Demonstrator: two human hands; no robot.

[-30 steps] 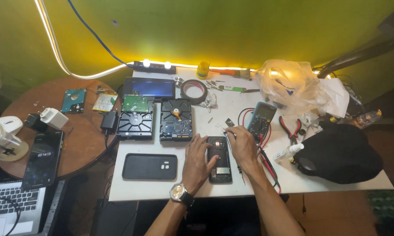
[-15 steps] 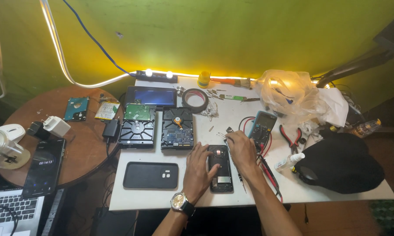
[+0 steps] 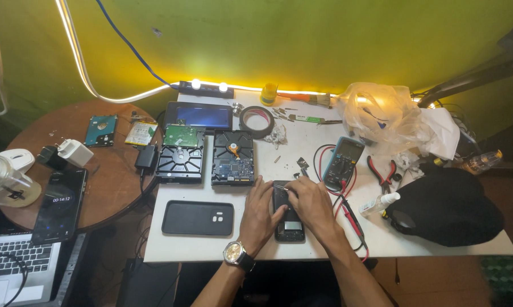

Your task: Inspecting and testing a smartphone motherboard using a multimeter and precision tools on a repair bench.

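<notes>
The opened phone (image 3: pixel 289 219) lies on the white counter (image 3: pixel 319 239), between both hands; the left hand (image 3: pixel 260 219) holds its side, the right hand (image 3: pixel 312 206) pinches a thin tool (image 3: pixel 283 187) above it

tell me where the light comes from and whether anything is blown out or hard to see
Head view: a glowing strip light along the green wall lights the table from behind; its bulbs and the plastic bag are blown out; the corners fall dark; the phone between the left hand and right hand stays sharp.
</notes>
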